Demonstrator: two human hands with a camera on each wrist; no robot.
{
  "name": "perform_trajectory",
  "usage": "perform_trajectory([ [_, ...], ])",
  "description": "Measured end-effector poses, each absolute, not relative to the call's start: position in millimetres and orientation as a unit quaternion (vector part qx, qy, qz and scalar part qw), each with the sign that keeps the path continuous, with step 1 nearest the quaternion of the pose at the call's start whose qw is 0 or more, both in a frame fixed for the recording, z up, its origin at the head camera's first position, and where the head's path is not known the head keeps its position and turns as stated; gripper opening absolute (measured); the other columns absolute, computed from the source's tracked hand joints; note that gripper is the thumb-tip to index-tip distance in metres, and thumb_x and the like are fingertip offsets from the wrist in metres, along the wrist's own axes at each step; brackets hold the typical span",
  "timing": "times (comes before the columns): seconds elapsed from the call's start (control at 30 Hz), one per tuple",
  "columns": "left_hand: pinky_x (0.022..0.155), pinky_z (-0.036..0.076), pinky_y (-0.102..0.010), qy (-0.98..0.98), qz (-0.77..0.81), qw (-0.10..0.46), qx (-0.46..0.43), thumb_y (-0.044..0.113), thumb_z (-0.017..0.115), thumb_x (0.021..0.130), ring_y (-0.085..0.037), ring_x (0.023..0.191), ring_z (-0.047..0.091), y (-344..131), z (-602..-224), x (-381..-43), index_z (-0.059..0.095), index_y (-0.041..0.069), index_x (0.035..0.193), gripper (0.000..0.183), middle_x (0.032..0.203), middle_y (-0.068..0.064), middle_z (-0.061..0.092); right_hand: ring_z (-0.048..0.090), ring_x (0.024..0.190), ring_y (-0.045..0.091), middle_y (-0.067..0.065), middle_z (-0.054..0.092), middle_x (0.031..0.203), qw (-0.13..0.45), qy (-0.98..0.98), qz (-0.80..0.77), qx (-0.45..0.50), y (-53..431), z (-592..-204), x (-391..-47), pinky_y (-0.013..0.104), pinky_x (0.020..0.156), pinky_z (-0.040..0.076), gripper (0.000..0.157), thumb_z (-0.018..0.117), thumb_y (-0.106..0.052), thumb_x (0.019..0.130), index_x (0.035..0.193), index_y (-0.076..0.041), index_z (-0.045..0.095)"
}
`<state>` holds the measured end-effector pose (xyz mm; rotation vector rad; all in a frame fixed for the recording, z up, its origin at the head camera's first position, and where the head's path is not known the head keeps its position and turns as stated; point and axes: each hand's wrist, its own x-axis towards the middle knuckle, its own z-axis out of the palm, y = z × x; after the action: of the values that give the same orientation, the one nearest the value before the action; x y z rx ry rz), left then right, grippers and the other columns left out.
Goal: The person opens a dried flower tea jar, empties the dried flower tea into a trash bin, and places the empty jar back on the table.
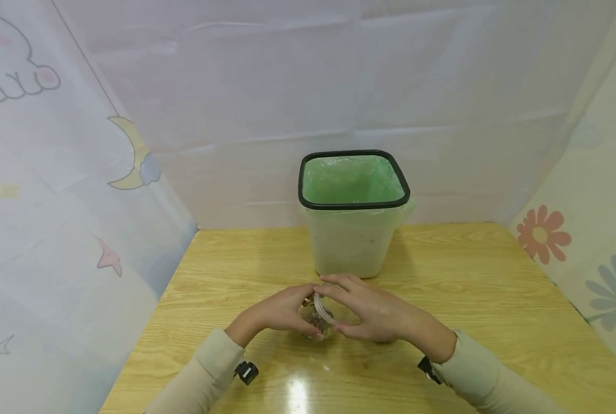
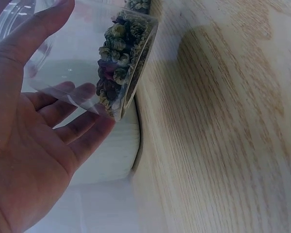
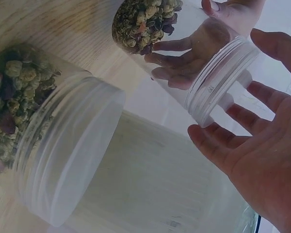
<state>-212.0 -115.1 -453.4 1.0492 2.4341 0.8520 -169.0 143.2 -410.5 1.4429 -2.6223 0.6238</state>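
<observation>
My left hand [image 1: 289,310] holds a clear plastic jar [image 2: 77,53] tilted just over the table, thumb on one side and fingers on the other. Dried flower buds [image 2: 119,58] lie heaped at its bottom end. Across the jar's ridged, see-through lid [image 3: 223,80] spans my right hand [image 1: 372,307], its fingertips and thumb at the lid's edge. Close by stands a second jar [image 3: 34,97] with a frosted lid [image 3: 82,155], holding similar buds; in the head view my right hand mostly hides it.
Behind the hands, a pale bin [image 1: 351,241] with a black rim and a green liner [image 1: 351,178] stands on the wooden table [image 1: 235,259]. Printed cloth walls [image 1: 266,115] close off the back and both sides.
</observation>
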Motion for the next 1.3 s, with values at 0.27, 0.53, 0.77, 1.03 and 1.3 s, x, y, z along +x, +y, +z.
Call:
perform_trajectory([
  [0.27, 0.106, 0.048, -0.041, 0.871, 0.3, 0.156, 0.356, 0.057, 0.084, 0.076, -0.018, 0.129, 0.054, -112, -451, -213, 0.037, 0.014, 0.155, 0.101, 0.145, -0.006, 0.055, 0.045, 0.139, 0.031, 0.012, 0.04, 0.157, 0.05, -0.898, 0.211, 0.383, 139, -410, -170, 0.049, 0.105, 0.049, 0.075, 0.063, -0.057, 0.095, 0.157, -0.021, 0.038],
  [0.53, 0.105, 0.048, -0.043, 0.891, 0.293, 0.13, 0.321, 0.055, 0.086, 0.075, -0.022, 0.128, 0.055, -109, -452, -215, 0.045, 0.013, 0.15, 0.096, 0.141, 0.001, 0.056, 0.05, 0.135, 0.033, 0.012, 0.049, 0.15, 0.063, -0.924, 0.234, 0.296, 134, -409, -174, 0.053, 0.104, 0.048, 0.071, 0.063, -0.055, 0.097, 0.152, -0.013, 0.046],
  [0.77, 0.106, 0.048, -0.045, 0.897, 0.298, 0.11, 0.308, 0.051, 0.089, 0.074, -0.025, 0.129, 0.056, -105, -455, -216, 0.05, 0.01, 0.146, 0.091, 0.14, 0.0, 0.058, 0.048, 0.136, 0.036, 0.013, 0.046, 0.152, 0.039, -0.934, 0.235, 0.267, 132, -409, -175, 0.056, 0.105, 0.047, 0.076, 0.06, -0.06, 0.096, 0.154, -0.014, 0.043],
  [1.03, 0.105, 0.049, -0.044, 0.905, 0.275, 0.102, 0.308, 0.056, 0.087, 0.073, -0.023, 0.127, 0.056, -103, -452, -215, 0.049, 0.011, 0.147, 0.094, 0.139, -0.001, 0.058, 0.051, 0.133, 0.036, 0.014, 0.048, 0.15, 0.034, -0.934, 0.232, 0.269, 131, -413, -175, 0.056, 0.101, 0.049, 0.077, 0.06, -0.06, 0.096, 0.155, -0.013, 0.042],
  [1.3, 0.105, 0.048, -0.044, 0.901, 0.276, 0.108, 0.317, 0.051, 0.088, 0.075, -0.023, 0.127, 0.056, -102, -451, -213, 0.05, 0.012, 0.145, 0.089, 0.137, 0.001, 0.059, 0.054, 0.13, 0.034, 0.012, 0.051, 0.147, 0.04, -0.932, 0.215, 0.287, 130, -411, -174, 0.054, 0.099, 0.051, 0.074, 0.064, -0.055, 0.095, 0.153, -0.013, 0.044],
])
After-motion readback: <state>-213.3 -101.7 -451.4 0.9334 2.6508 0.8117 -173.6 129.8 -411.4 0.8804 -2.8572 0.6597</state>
